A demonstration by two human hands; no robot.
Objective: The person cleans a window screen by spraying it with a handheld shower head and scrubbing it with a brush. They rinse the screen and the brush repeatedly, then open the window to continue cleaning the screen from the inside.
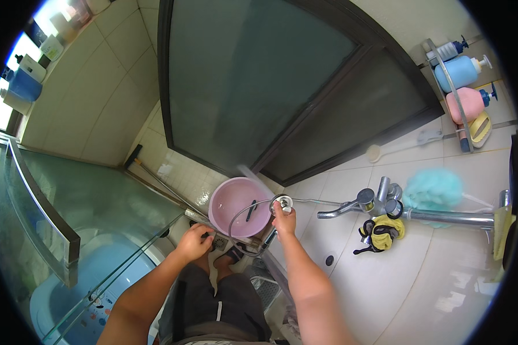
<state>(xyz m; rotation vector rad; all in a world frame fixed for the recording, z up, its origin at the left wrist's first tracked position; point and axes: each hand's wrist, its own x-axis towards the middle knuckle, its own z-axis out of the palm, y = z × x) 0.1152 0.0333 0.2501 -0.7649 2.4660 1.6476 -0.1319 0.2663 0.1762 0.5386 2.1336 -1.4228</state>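
My right hand (283,221) grips a chrome hand shower (281,202) above the right rim of a pink plastic basin (213,200). A blurred streak of water spray (257,177) runs from the shower head up and to the left, over the basin's far side. The metal shower hose (234,219) loops across the basin. Inside the basin lies a dark, slender object (251,211). My left hand (196,242) hovers at the basin's near left, fingers curled. Dark patches show by its fingertips, and I cannot tell whether it holds anything.
Chrome mixer tap (366,198), teal bath puff (431,187) and yellow-black cloth item (382,233) are at the right wall. Bottles fill a wall rack (451,82). A framed frosted door (250,86) stands ahead. Left are a long-handled tool (159,179), glass screen (99,189) and blue tub (47,302).
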